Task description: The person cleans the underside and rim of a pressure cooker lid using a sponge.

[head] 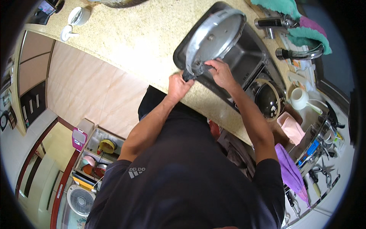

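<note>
A round metal pressure-cooker lid (216, 35) is tilted over the dark double-bowl sink (248, 55), its underside showing. My left hand (180, 87) is closed on the lid's black handle (188, 76) near the counter's front edge. My right hand (221, 73) grips the handle area close to the lid's rim, to the right of my left hand. A black faucet (270, 23) with a teal and purple cloth (311, 27) over it stands behind the sink. A dark round pot (267, 98) sits at the sink's right bowl.
On the granite counter (128, 43) at the upper left are a white container (79, 16) and a white lid (67, 33). A white pitcher (298, 98), a pink cloth (291, 128) and a dish rack (308, 151) are at the right. A fan (81, 200) stands behind me.
</note>
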`<state>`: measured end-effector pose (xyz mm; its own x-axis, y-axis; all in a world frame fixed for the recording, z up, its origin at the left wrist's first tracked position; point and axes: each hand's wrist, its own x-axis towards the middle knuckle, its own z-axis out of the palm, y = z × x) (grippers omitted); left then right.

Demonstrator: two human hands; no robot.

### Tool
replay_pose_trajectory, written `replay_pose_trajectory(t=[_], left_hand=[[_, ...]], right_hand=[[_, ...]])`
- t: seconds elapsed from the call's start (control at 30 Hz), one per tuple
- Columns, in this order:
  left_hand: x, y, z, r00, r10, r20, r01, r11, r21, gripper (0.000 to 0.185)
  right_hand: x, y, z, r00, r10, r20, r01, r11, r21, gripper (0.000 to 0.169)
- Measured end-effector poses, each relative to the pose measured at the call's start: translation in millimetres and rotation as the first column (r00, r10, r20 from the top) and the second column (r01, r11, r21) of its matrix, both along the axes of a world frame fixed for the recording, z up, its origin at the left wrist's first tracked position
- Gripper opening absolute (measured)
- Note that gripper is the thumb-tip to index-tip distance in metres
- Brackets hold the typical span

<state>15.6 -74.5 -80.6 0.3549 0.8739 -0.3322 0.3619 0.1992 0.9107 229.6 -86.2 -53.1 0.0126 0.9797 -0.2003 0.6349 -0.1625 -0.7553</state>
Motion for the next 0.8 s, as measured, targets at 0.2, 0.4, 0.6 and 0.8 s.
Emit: replay_pose_trajectory(t=[0.2,0.4,0.6,0.8], left_hand=[[2,6,2,0.999,0.017,0.03,-0.016,1.0,-0.008,0.016],[3,7,-2,1.0,-0.013,-0.016,0.013,1.0,-0.01,0.016],[4,4,-6,1.0,-0.018,-0.012,0.018,0.999,-0.032,0.019],[3,2,-7,1.0,-0.025,0.002,0.025,0.999,0.029,0.018]], right_hand=[[-4,-9,3,1.0,0.013,-0.021,-0.014,0.998,-0.054,0.027],[-19,-10,13,0.987,-0.064,-0.15,0.062,0.998,-0.019,0.027],[22,-5,2,0.958,0.191,0.213,-0.22,0.968,0.119,0.027],[21,-3,-13,0.966,-0.04,0.254,0.022,0.997,0.077,0.023]])
